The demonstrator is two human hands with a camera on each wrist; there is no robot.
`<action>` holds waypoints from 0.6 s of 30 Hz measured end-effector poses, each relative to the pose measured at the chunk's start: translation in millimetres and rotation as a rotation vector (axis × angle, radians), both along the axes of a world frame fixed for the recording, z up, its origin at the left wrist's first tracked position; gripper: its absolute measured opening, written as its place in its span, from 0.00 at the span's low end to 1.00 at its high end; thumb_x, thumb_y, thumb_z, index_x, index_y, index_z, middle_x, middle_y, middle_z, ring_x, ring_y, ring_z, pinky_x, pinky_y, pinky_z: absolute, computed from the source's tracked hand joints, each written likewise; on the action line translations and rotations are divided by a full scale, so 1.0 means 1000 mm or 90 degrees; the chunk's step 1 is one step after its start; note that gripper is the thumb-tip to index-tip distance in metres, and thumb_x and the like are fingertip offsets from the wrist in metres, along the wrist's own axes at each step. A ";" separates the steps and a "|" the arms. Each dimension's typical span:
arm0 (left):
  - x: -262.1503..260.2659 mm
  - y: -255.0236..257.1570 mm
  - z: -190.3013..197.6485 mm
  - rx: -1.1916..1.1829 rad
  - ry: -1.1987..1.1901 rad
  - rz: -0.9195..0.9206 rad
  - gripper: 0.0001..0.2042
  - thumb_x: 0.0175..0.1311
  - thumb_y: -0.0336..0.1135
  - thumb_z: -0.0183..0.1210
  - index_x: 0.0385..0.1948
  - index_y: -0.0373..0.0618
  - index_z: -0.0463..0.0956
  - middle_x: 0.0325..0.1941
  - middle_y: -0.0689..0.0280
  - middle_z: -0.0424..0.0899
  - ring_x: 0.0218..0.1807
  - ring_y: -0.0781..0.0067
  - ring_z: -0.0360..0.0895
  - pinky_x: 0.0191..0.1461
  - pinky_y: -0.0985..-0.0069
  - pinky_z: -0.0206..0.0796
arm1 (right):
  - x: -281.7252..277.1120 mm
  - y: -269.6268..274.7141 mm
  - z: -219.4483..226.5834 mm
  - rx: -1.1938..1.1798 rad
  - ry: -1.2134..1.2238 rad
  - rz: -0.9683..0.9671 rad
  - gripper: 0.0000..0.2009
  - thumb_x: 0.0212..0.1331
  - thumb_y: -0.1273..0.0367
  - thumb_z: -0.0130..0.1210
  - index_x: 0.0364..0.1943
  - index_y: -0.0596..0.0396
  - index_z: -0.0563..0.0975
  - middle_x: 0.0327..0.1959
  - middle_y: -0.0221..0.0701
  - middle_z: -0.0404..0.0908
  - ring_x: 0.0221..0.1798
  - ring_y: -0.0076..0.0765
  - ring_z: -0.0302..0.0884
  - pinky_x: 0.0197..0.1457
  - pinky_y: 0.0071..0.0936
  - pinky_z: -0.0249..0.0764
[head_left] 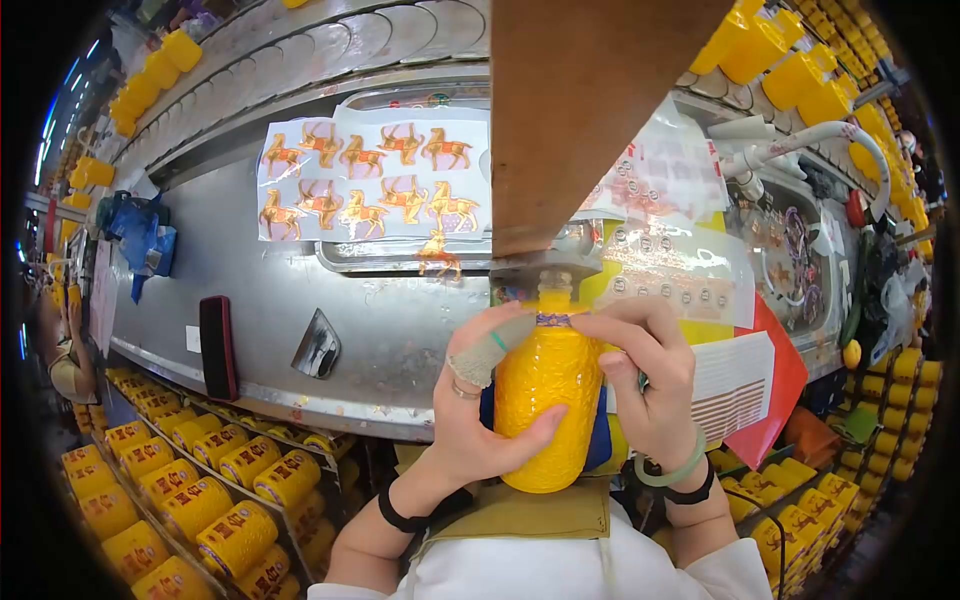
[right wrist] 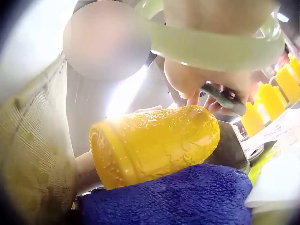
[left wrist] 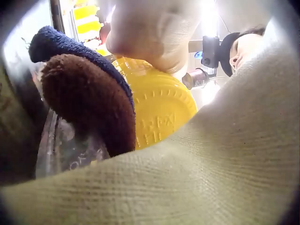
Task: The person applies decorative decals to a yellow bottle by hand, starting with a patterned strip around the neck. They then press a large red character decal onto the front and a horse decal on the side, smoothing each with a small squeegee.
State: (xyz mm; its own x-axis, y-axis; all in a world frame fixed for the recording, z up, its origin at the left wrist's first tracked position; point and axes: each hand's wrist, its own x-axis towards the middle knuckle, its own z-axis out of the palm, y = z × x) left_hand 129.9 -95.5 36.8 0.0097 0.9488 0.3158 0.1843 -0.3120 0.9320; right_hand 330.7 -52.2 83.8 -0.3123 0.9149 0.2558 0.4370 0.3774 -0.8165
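Observation:
A yellow embossed bottle (head_left: 545,410) with a clear glass neck lies tilted in front of the person, its base toward the body. The left hand (head_left: 480,400) grips it from the left, thumb across its front; a pale wrap with a green band covers one finger. Round the bottle's shoulder runs a purple patterned band (head_left: 553,320). The right hand (head_left: 650,365) touches that band's right end with its index fingertip. Its other fingers curl round a small flat dark-green piece (right wrist: 225,99), whose kind I cannot tell. A blue towel (right wrist: 168,197) lies under the bottle.
A sheet of golden horse stickers (head_left: 375,170) lies on a metal tray, left of a brown post (head_left: 590,100). A dark phone-like slab (head_left: 217,348) and a shiny scrap (head_left: 317,345) rest on the metal table. Sticker sheets (head_left: 680,270) and a red sheet (head_left: 775,400) are at right.

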 end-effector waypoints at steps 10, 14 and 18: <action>0.001 0.000 0.002 -0.003 0.011 -0.002 0.34 0.52 0.33 0.74 0.65 0.40 0.73 0.66 0.52 0.76 0.70 0.45 0.72 0.75 0.53 0.62 | 0.001 0.003 -0.001 -0.007 0.008 0.013 0.12 0.69 0.72 0.59 0.52 0.56 0.86 0.43 0.38 0.77 0.40 0.38 0.77 0.45 0.31 0.75; 0.001 -0.001 0.001 -0.006 0.003 -0.001 0.34 0.52 0.34 0.74 0.65 0.40 0.73 0.66 0.52 0.76 0.70 0.45 0.70 0.75 0.53 0.62 | 0.002 0.004 0.000 -0.009 0.017 0.014 0.12 0.70 0.72 0.58 0.53 0.57 0.86 0.42 0.38 0.76 0.39 0.38 0.77 0.45 0.30 0.76; -0.001 0.001 0.004 -0.001 0.042 -0.010 0.34 0.53 0.34 0.74 0.65 0.41 0.73 0.67 0.53 0.75 0.70 0.45 0.70 0.74 0.53 0.62 | 0.002 0.004 -0.002 0.002 -0.005 0.019 0.13 0.70 0.72 0.58 0.53 0.56 0.86 0.42 0.38 0.76 0.39 0.37 0.77 0.45 0.30 0.76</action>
